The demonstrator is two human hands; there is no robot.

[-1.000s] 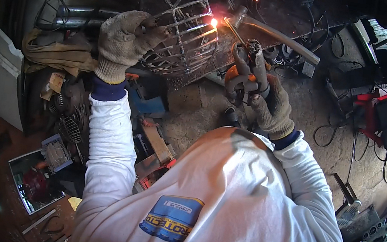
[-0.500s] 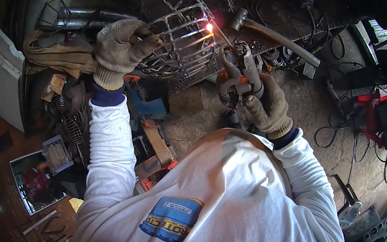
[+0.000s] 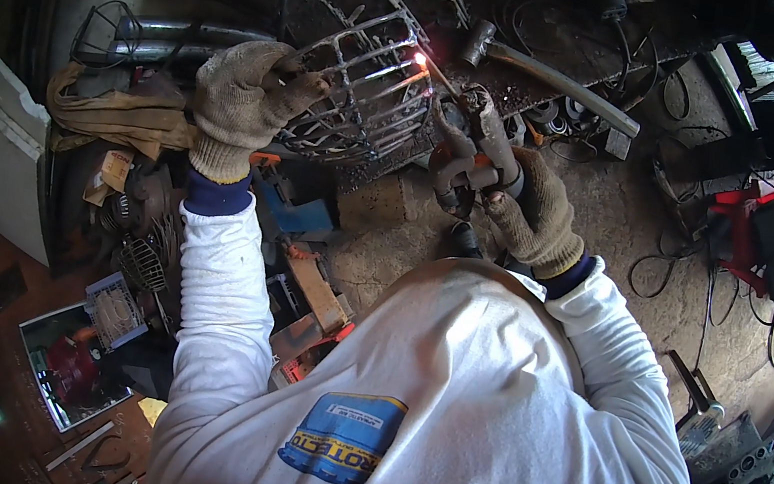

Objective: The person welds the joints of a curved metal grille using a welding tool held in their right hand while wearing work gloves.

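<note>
- Welding is seen part way done: many bars of the wire basket [image 3: 366, 87] are joined already, and one joint is being made now.
- Nearest, the right hand [image 3: 534, 210] is clenched around the welding holder [image 3: 472, 149].
- Just past that hand, a bright spark [image 3: 423, 60] glows where the rod meets the basket.
- To the left, the basket is gripped by the gloved left hand [image 3: 243, 98].
- Beyond the spark, a hammer [image 3: 537, 63] is left lying.

White long-sleeved shirt, navy cuffs, tan knit gloves on left hand [image 3: 239, 100] and right hand [image 3: 535, 213].
</note>
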